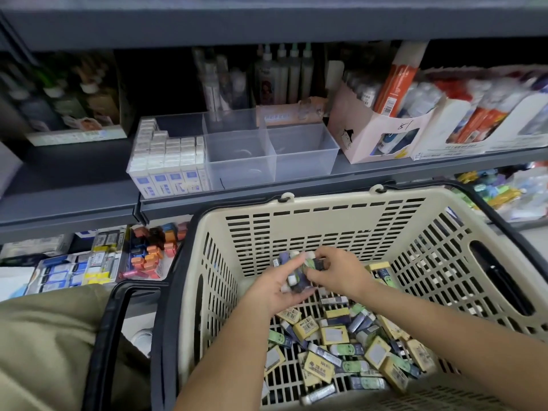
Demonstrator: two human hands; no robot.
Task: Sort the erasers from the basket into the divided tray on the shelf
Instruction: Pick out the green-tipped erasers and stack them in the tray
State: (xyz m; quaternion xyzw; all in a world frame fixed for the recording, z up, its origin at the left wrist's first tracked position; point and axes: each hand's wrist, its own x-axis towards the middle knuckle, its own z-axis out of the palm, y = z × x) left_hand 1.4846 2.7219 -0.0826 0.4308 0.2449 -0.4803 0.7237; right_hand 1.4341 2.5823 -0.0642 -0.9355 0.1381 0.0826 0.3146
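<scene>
A beige slotted basket [323, 221] with black handles sits in front of me. Many loose erasers [335, 345] in yellow, green and dark blue sleeves cover its bottom. Inside the basket, my left hand [275, 287] cups a bunch of green and dark blue erasers [293, 271] in its palm. My right hand [335, 271] meets it from the right and pinches a dark eraser [320, 264] at the top of that bunch. On the shelf above stands the clear divided tray [302, 161]. Its left section is packed with white and blue erasers [169, 161]; the other sections hold nothing.
Cardboard boxes of glue sticks [382, 126] stand right of the tray, and a display box [74, 114] stands to its left. Bottles [281, 75] line the shelf's back. The lower shelf at left holds small stationery boxes [98, 259]. My trouser leg [44, 351] fills the bottom left.
</scene>
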